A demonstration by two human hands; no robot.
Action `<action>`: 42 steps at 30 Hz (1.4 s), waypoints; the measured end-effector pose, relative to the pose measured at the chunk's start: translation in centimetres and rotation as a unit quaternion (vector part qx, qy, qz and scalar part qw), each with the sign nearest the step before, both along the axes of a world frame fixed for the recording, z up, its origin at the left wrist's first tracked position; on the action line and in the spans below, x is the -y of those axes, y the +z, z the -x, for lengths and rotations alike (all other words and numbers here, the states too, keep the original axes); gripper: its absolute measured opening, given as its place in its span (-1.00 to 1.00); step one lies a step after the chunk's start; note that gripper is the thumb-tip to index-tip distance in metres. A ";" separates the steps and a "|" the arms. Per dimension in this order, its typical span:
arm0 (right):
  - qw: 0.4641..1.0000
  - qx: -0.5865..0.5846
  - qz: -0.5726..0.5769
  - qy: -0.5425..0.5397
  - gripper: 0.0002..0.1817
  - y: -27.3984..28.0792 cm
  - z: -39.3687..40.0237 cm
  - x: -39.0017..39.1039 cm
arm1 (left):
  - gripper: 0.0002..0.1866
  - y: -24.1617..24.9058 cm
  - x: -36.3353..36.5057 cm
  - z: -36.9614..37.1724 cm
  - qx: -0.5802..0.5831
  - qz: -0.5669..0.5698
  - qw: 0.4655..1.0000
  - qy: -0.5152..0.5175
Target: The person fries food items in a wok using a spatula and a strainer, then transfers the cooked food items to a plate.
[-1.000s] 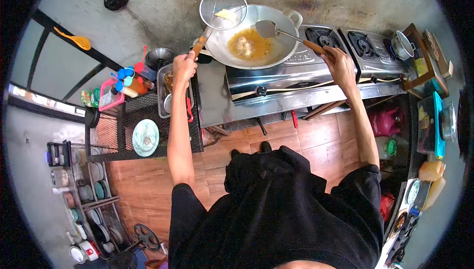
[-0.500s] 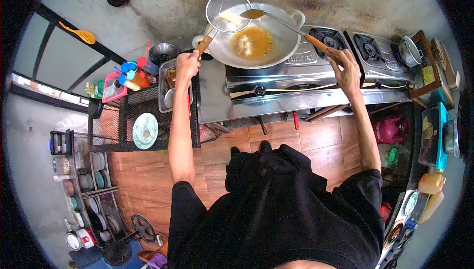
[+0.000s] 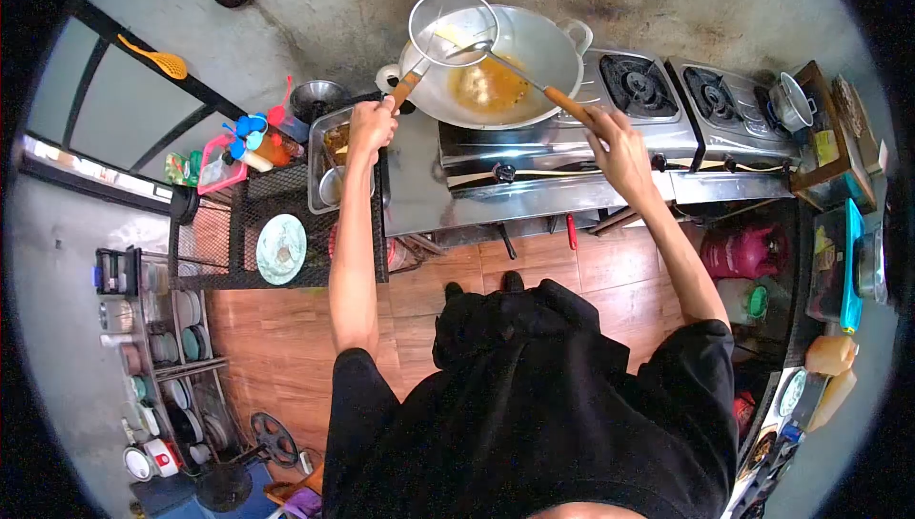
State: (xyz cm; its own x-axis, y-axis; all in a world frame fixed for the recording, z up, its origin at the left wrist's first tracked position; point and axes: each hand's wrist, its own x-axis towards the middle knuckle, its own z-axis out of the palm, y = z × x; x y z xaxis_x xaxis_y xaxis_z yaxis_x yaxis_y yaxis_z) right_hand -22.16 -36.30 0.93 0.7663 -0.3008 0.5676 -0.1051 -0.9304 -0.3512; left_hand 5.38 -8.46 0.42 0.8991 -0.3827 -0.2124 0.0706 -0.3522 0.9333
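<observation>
My left hand [image 3: 373, 125] is closed round the wooden handle of a wire strainer [image 3: 454, 27], which is held above the left part of a large metal wok [image 3: 543, 38]. A pale yellow piece shows through the mesh. In my right hand [image 3: 619, 149] is the wooden handle of a metal ladle [image 3: 515, 65]; its bowl is at the strainer's lower right edge, and I cannot make out whether the two touch. Brown oil [image 3: 488, 85] with a pale, frothy patch lies in the bottom of the wok.
Right of the wok are stove burners [image 3: 637, 84] and a small pot [image 3: 791, 101]. On the left, a black mesh rack [image 3: 238, 252] bears a metal tray [image 3: 319, 197], a patterned plate [image 3: 281, 249] and bottles. A dish rack [image 3: 181, 366] stands lower left.
The ladle has moved left and down, and its bowl no longer shows brown liquid. My right hand has shifted left. The strainer and my left hand have moved slightly right.
</observation>
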 end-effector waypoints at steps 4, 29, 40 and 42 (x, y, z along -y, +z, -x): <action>0.996 -0.028 -0.085 0.030 -0.64 0.2 -0.8 -1.0 | -0.63 1.2 0.0 -0.6 -0.010 0.036 0.999 -0.007; 0.995 -0.031 -0.092 -0.015 -0.58 4.0 1.8 -0.2 | -0.61 4.5 1.2 1.6 0.110 -0.022 0.993 -0.030; 0.992 -0.055 -0.116 -0.014 -0.58 5.4 1.4 1.3 | -0.59 5.4 1.9 0.3 0.134 -0.011 0.990 -0.039; 0.990 -0.071 -0.110 -0.054 -0.58 7.5 1.3 0.6 | -0.59 6.7 2.1 0.3 0.138 -0.009 0.990 -0.035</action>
State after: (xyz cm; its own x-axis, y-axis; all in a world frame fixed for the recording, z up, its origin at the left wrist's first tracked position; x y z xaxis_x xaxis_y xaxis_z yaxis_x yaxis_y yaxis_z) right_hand -23.51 -36.91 8.41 0.7906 -0.4893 0.3681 -0.2621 -0.8138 -0.5187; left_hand 5.07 -10.58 7.17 0.8950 -0.4450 0.0301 -0.2117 -0.3644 0.9069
